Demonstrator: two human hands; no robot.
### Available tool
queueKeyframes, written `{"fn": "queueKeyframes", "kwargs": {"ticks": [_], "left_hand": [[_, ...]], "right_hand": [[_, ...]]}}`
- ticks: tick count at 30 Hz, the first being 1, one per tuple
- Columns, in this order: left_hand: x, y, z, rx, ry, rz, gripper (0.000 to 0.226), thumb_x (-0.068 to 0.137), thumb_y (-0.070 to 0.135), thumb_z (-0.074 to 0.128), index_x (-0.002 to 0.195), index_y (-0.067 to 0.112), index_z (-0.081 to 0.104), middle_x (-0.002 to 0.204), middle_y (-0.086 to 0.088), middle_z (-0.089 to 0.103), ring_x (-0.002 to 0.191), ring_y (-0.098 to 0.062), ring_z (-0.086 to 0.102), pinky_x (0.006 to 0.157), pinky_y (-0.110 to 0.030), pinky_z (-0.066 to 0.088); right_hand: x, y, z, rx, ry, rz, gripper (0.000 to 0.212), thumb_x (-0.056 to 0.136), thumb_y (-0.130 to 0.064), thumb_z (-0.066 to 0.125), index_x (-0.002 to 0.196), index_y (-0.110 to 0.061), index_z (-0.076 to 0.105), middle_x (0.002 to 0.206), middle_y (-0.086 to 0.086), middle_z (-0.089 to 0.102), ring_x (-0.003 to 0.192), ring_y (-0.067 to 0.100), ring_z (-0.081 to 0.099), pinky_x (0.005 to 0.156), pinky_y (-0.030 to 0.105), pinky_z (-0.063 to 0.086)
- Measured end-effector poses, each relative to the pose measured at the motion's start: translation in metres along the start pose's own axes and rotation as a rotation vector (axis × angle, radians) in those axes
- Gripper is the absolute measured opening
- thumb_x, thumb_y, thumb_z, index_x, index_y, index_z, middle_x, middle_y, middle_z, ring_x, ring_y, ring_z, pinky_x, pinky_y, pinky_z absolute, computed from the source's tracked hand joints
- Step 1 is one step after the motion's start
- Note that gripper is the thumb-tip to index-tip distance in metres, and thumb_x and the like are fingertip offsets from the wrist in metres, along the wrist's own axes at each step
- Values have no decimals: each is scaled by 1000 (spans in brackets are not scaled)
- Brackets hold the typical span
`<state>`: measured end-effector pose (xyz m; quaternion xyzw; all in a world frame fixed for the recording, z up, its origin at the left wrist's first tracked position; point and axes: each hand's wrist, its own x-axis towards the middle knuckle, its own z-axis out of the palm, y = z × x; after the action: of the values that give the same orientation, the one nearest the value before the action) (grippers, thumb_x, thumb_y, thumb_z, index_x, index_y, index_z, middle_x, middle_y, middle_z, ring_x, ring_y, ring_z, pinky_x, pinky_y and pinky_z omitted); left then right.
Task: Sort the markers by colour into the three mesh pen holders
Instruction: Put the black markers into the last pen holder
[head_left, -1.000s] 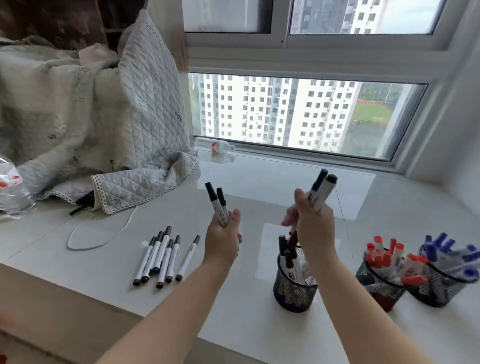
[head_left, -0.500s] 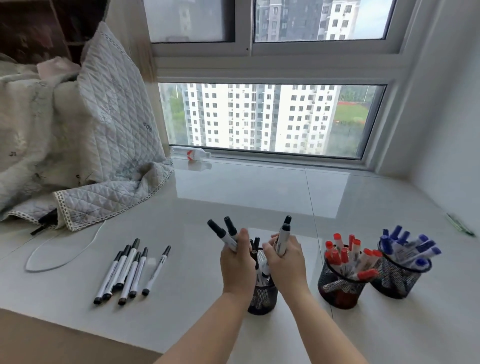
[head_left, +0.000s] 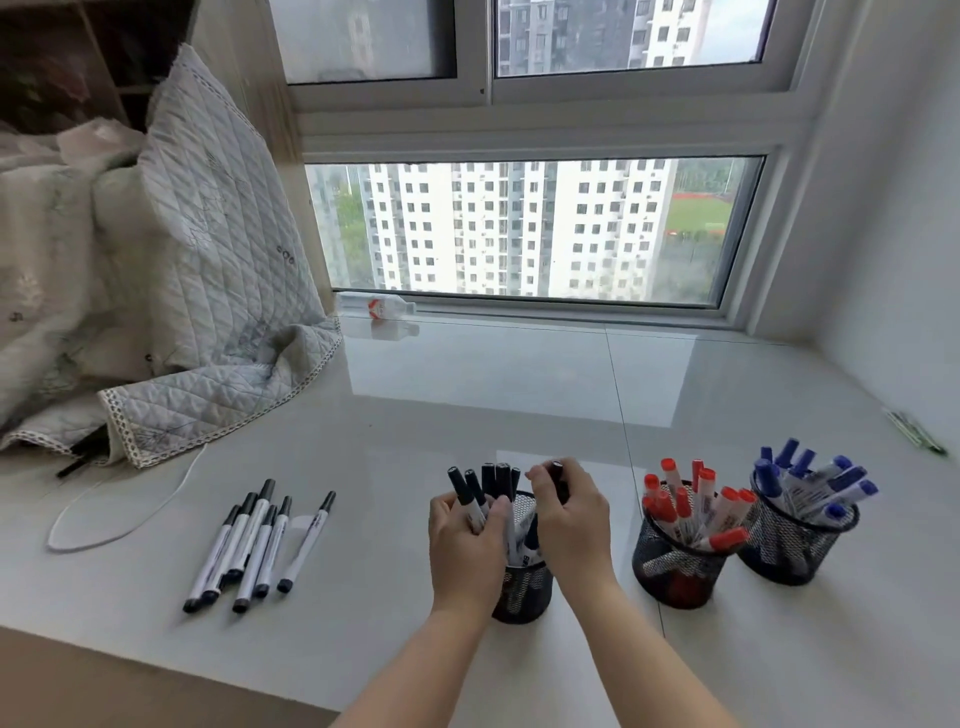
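Both hands (head_left: 519, 535) grip black markers (head_left: 467, 493) at the left holder (head_left: 522, 592)

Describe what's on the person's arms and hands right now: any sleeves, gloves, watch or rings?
Both forearms are bare right up to the bottom edge of the picture, with no sleeve or cuff in view. The left hand and the right hand are ungloved. No watch, bracelet or ring shows on the parts facing the camera, nor any tape or markings.

Both hands forward, side by side — left hand (head_left: 467, 545) and right hand (head_left: 571, 525) gripping.
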<state>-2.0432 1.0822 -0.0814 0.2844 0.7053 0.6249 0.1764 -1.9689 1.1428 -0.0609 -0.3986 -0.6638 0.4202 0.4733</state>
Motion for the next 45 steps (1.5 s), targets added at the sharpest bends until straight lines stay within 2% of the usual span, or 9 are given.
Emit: {"fn": "queueKeyframes", "kwargs": {"ticks": [4,7,9,15,23,27,35,40,45], "left_hand": [[-1,11,-4,-87,101,111,13,88,28,58,80,28,49,81,5,59,67,1,57,59,-5,40],[-2,13,-6,24,165,216,19,90,26,54,100,37,43,79,13,59,69,2,57,56,-10,41],[-2,9,-8,142,153,277,27,92,26,51,115,35,44,85,15,58,75,-3,58,61,-17,43],[-6,-2,-15,476,91,373,19,93,30,49,109,26,58,98,7,56,96,-14,48,68,-25,40],[2,-7,-59,233,49,246,36,94,41,33,124,26,47,112,7,46,104,-8,46,88,-25,37],[26,-30,-114,353,156,156,26,95,29,43,114,15,52,113,-1,49,106,-17,48,90,-31,39],[77,-73,-221,712,385,-87,26,88,22,51,110,9,55,118,-17,51,110,-34,43,87,-41,39],[102,-103,-245,843,248,-240,50,89,50,44,123,14,47,130,-15,43,118,-32,42,95,-43,37],[126,-113,-243,872,218,-300,64,84,62,41,130,17,42,136,-13,40,125,-30,39,100,-42,32]], "right_hand": [[-7,-8,-3,13,2,-166,38,88,-17,56,106,-48,46,95,-17,61,86,0,57,69,13,45],[-11,-6,-1,-201,-20,-337,42,87,-11,55,123,-33,52,99,-24,56,92,3,54,70,11,41],[-13,-1,-2,-351,-15,-407,32,85,-9,56,115,-21,61,98,-15,61,91,10,52,71,13,40],[-15,-1,-5,-444,-14,-384,17,87,-17,52,93,-16,67,93,-6,63,89,18,53,75,26,43],[-31,-43,21,-520,176,-606,25,80,-25,47,92,-13,65,96,1,63,95,17,44,77,28,31],[-50,-57,63,-403,32,-740,22,80,-19,47,90,-11,65,88,2,62,86,18,48,72,27,38],[-77,-22,162,-419,-471,-205,30,88,-18,46,117,-17,55,109,-1,55,105,16,49,80,22,35],[-71,-10,211,-508,-525,101,44,88,-24,44,131,-13,44,132,5,42,122,23,41,100,34,36],[-70,-4,254,-650,-546,90,61,89,-39,42,142,-13,25,145,6,28,134,24,23,107,35,21]]}}
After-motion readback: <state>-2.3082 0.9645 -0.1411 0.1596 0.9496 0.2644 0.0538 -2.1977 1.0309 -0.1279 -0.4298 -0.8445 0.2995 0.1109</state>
